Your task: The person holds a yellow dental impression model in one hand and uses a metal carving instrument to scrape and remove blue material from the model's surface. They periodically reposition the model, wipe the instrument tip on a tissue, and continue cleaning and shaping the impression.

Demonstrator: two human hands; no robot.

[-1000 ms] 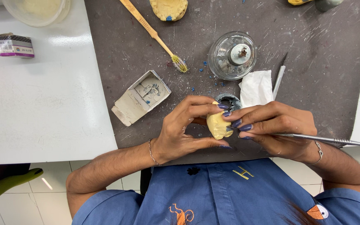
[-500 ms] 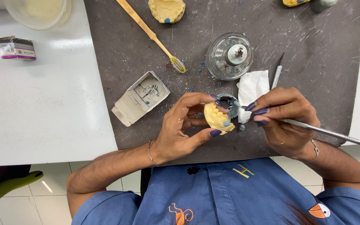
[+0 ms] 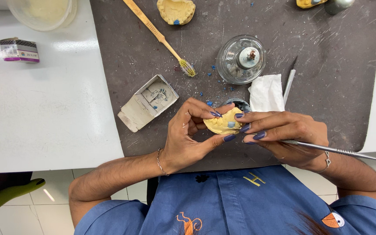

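Left hand [image 3: 188,135] fingers grip the yellow dental cast [image 3: 225,124]. Right hand [image 3: 290,135], holding the metal instrument [image 3: 336,151], has returned its fingertips onto the cast since the earlier frame.

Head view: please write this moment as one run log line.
left hand: holds yellow dental cast | right hand: holds metal instrument, fingertips on cast | surface: grey mat

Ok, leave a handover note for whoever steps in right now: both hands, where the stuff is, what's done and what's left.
Left hand: cradles the yellow cast over the mat's near edge.
Right hand: holds a metal tool, fingertips on the cast.
Nearby: glass burner, tissue, brush, small open box, second cast at the far edge.
Done: blue wax spots on the cast; blue crumbs on the mat.
Left: cannot tell how much; work in hand.
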